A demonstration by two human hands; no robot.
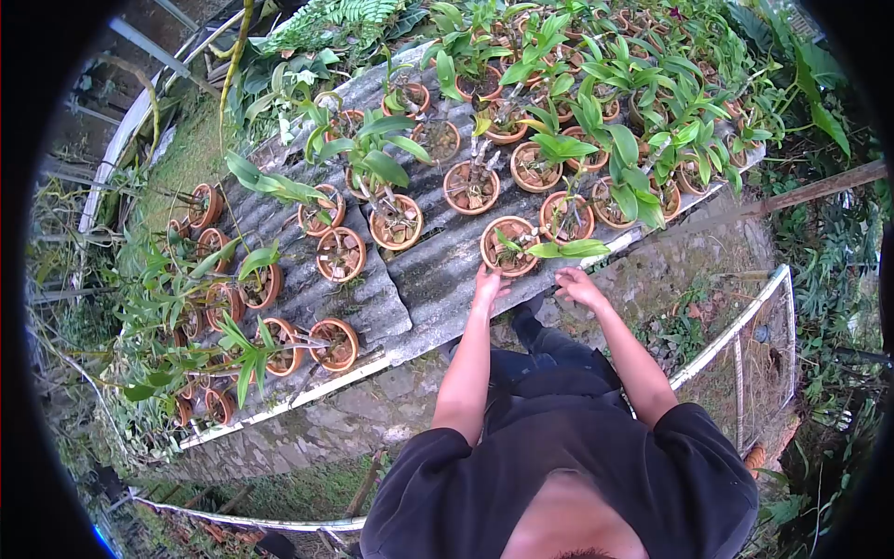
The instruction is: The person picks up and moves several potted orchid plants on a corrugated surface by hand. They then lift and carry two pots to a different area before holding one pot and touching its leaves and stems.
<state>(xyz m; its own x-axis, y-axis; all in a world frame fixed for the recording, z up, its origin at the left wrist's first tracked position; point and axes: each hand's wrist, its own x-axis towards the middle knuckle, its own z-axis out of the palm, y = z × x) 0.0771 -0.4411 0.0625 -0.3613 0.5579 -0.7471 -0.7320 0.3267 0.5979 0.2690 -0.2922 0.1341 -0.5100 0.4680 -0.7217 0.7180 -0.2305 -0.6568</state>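
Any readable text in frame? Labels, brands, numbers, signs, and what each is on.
None readable.
Clay pot by the left hand: no lettering seen.
Dark shirt: no print or logo seen.
Corrugated sheet: no markings legible.
Farther pots: too small to tell.

Between your 11 and 12 o'clock stands a round terracotta pot point(485, 247) containing brown chunks; green leaves point(573, 249) extend toward 3 o'clock.
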